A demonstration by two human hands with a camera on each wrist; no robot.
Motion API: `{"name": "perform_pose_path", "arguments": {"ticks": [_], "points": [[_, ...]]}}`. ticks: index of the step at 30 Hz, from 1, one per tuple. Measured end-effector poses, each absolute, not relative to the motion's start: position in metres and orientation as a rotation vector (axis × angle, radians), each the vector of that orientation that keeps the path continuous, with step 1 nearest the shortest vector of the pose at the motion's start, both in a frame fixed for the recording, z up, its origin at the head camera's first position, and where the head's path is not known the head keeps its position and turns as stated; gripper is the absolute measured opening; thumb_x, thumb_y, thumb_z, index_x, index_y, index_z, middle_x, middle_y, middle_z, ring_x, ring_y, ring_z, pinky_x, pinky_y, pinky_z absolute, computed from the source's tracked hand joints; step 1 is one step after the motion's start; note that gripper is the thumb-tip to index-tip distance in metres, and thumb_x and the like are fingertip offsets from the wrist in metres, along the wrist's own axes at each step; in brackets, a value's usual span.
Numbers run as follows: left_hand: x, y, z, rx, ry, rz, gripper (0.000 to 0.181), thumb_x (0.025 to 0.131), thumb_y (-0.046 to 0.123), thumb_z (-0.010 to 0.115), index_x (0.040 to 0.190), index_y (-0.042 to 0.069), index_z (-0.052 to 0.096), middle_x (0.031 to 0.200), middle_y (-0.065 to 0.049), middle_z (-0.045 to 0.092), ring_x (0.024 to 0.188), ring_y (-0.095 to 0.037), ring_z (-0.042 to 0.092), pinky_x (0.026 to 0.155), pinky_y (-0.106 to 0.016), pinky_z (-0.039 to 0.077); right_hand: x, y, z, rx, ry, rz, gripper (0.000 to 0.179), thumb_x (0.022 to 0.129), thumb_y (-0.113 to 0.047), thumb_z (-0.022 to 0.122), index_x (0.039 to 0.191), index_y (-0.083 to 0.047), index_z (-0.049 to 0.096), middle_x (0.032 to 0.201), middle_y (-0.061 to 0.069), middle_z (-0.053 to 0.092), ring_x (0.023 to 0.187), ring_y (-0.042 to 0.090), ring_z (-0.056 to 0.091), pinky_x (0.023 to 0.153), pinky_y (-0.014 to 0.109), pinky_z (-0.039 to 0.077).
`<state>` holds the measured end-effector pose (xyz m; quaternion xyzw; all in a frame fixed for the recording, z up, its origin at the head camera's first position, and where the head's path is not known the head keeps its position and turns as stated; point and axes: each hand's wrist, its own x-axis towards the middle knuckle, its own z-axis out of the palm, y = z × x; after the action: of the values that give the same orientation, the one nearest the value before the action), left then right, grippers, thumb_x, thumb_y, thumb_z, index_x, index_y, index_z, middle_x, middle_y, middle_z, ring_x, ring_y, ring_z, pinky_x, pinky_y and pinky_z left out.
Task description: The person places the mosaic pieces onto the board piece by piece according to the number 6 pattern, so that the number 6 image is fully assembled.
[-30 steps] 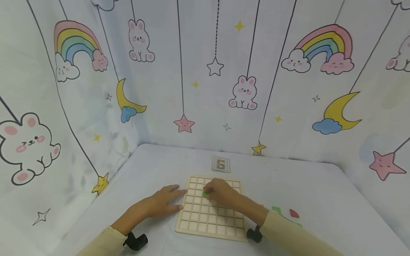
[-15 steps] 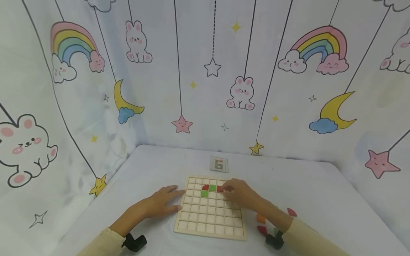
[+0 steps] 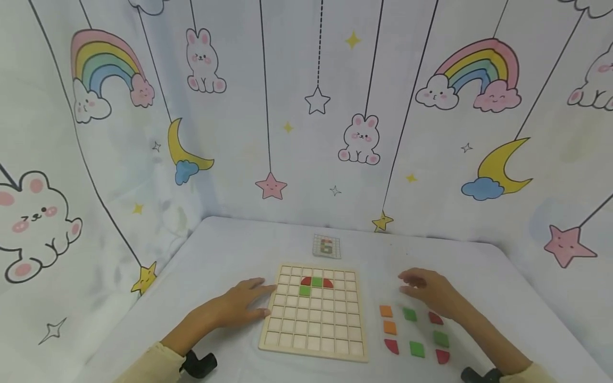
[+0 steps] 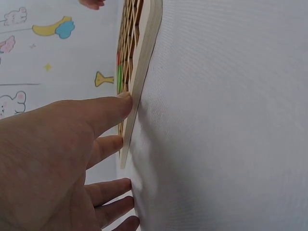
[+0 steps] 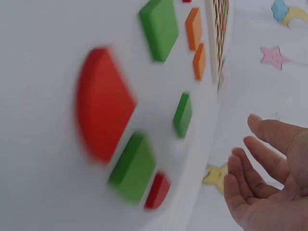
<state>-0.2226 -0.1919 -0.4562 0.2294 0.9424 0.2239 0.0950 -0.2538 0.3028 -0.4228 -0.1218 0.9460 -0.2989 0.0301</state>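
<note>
A wooden grid board (image 3: 313, 352) lies in the middle of the table. Two red quarter-round tiles (image 3: 328, 283) flank a green square tile (image 3: 317, 282) in one of its upper rows, with another green square tile (image 3: 305, 291) below the left one. My left hand (image 3: 241, 302) rests at the board's left edge, thumb and index fingertip at its side in the left wrist view. To the right, my right hand (image 3: 428, 287) hovers over the loose tiles, fingers loosely bent and nothing between them. Beneath it lie a green tile (image 3: 409, 314) and a red quarter-round (image 3: 436, 318).
More loose tiles lie right of the board: orange squares (image 3: 390, 327), green squares (image 3: 417, 349) and red quarter-rounds (image 3: 442, 356). Behind the board is a small card (image 3: 326, 247) with a gridded figure like a 6. A printed cloth wall (image 3: 306, 149) stands behind the table.
My right hand set down a green square and red quarter-rounds with another green one on the board, then moved right over the loose tiles. The left hand stays at the board's edge.
</note>
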Motion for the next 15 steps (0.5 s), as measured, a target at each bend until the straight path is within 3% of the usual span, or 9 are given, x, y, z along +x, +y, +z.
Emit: {"name": "perform_pose_path", "arguments": {"ticks": [11, 15], "points": [[-0.224, -0.191, -0.453, 0.676, 2.777, 0.671, 0.064, 0.103, 0.044, 0.067, 0.158, 0.015, 0.050, 0.163, -0.029, 0.037, 0.150, -0.052, 0.035, 0.118, -0.070, 0.034, -0.238, 0.353, -0.430, -0.175, 2.824, -0.851, 0.052, 0.095, -0.035, 0.080, 0.133, -0.002, 0.067, 0.133, 0.020, 0.069, 0.126, 0.043, 0.063, 0.101, 0.056, 0.057], [-0.225, -0.191, -0.456, 0.674, 2.773, 0.683, 0.064, 0.103, 0.044, 0.067, 0.158, 0.016, 0.050, 0.163, -0.029, 0.036, 0.150, -0.053, 0.035, 0.118, -0.070, 0.033, -0.236, 0.360, -0.434, -0.134, 2.811, -0.816, 0.054, 0.092, -0.038, 0.082, 0.130, -0.002, 0.068, 0.130, 0.019, 0.070, 0.122, 0.040, 0.064, 0.100, 0.058, 0.055]]}}
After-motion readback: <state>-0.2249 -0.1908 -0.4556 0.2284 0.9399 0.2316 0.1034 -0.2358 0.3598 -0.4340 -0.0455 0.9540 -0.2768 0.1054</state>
